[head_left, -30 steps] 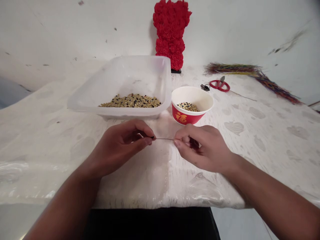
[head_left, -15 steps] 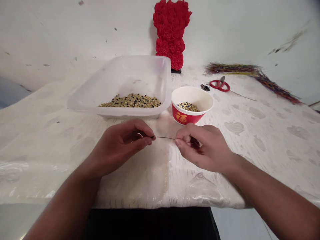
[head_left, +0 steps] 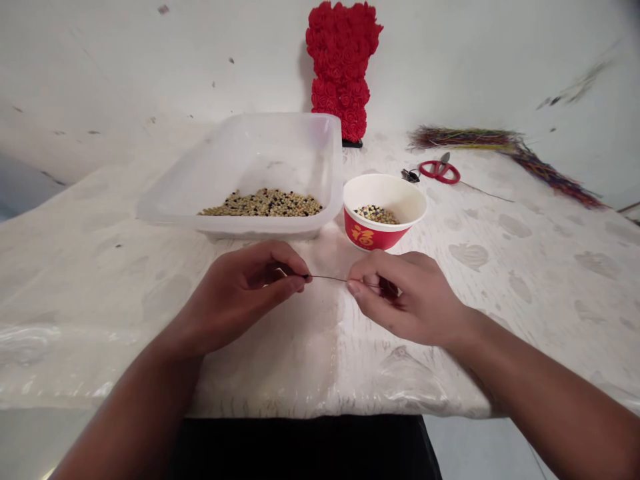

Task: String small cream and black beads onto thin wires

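A thin dark cord (head_left: 329,278) is stretched nearly level between my two hands, just in front of the bowl. My left hand (head_left: 253,283) pinches its left end between thumb and forefinger, where a small dark bit shows at the fingertips. My right hand (head_left: 400,290) is closed on the cord a short way to the right, thumb against forefinger; more of the cord shows faintly inside the palm. Beyond my hands stand a red and white paper bowl (head_left: 385,235) with small pale and dark beads (head_left: 377,214) and a translucent plastic tub (head_left: 235,225) with many more beads (head_left: 265,203).
Red-handled scissors (head_left: 440,171) lie at the back right, near a small dark object (head_left: 411,175). Behind them are bundles of coloured threads (head_left: 465,137). A red rose figure (head_left: 343,73) stands against the wall. A patterned cloth under clear plastic covers the table (head_left: 280,380).
My right hand has shifted very slightly left, so the span of cord between my hands is a little shorter. My left hand keeps its pinch almost unmoved.
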Demonstrator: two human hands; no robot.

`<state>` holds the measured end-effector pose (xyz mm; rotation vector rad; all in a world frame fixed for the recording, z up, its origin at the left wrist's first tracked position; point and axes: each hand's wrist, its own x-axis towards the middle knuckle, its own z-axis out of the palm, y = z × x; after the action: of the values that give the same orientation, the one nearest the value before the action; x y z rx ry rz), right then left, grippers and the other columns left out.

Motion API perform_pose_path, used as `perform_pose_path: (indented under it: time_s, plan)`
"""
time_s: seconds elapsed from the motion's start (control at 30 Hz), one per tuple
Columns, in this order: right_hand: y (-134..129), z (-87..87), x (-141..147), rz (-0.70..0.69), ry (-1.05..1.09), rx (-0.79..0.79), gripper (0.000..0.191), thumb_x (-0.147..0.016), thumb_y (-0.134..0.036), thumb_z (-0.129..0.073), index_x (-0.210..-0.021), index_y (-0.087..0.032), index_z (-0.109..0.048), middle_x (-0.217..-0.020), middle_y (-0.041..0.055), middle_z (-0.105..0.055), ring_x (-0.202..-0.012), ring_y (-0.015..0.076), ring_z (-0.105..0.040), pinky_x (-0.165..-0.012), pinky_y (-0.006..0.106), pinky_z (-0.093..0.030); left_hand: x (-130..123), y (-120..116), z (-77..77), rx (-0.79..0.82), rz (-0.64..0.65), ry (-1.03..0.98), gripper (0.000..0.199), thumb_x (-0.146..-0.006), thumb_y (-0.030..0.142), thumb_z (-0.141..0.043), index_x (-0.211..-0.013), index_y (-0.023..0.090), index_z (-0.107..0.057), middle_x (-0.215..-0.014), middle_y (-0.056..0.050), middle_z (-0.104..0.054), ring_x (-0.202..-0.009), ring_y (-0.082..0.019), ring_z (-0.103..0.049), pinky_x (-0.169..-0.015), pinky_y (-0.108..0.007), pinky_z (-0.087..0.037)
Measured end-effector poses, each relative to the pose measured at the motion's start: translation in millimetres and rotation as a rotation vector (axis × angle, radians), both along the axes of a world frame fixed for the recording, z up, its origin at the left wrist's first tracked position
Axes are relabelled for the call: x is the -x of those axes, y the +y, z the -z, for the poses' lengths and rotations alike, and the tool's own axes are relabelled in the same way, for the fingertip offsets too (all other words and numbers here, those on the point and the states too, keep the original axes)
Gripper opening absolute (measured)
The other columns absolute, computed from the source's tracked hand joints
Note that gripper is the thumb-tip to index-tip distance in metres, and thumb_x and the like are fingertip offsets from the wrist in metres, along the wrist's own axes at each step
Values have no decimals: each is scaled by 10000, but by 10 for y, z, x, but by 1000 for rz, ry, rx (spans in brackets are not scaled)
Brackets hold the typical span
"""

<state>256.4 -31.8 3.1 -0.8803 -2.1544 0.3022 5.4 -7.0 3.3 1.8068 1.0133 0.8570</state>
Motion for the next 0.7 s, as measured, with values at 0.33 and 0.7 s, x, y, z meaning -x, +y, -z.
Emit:
perform_pose_path:
  time_s: [0.33,0.7]
  plan:
    - [33,50,29,-57,-92,133,91,-949,-226,-564,-900,-174,-619,-652,-57,-538,-537,59,-438,-545,208,-332,-56,-15,-24,85,39,60,94,-863,347,-712,-912,267,-721,-838,18,-712,-794,-136,-651,-723,-242,-520]
    - [31,80,43,15,-101,200,138,-971,-286,-549,-930,-184,-632,-700,-44,-580,-586,74,-496,-579,217,-356,-119,-12,-70,139,6,238,216,-874,410,-639,-833,208,-704,-754,-3,-674,-706,-159,-569,-650,-285,-442]
